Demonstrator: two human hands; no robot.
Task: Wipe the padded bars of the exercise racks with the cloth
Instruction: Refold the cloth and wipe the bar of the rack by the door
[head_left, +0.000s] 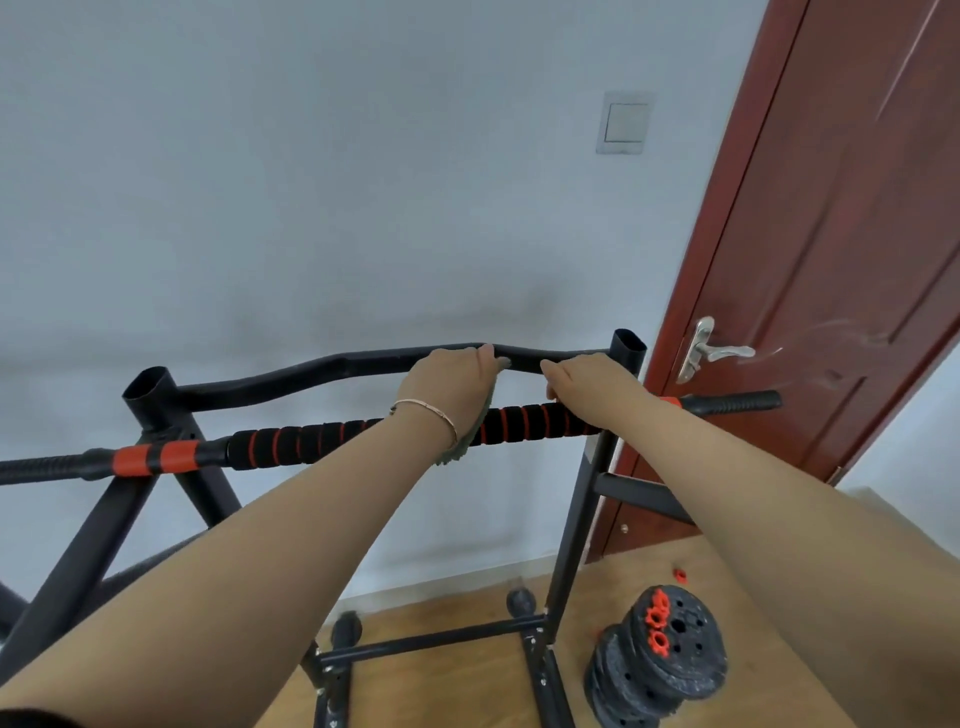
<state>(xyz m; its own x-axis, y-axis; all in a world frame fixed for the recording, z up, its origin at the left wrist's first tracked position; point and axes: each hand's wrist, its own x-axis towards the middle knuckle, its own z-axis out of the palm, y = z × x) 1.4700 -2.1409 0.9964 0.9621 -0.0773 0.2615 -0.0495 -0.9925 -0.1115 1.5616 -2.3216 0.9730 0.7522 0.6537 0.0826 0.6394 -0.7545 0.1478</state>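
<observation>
Atop the rack (570, 525), both hands sit on the curved top bar (311, 370). The left hand (451, 378) has its grip closed over the cloth (480, 423), which drapes across the padded bar (311, 441) just below. The right hand (588, 378) has its grip curled round the top bar. Plates (670, 647) lie on the floor.

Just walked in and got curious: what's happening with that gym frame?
A person is cleaning an exercise rack. Their left hand holds a grey cloth against the curved top bar, and the right hand grips the same bar close by. The red-and-black padded bar lies across the rack just below the hands. Weight plates sit on the floor.
</observation>
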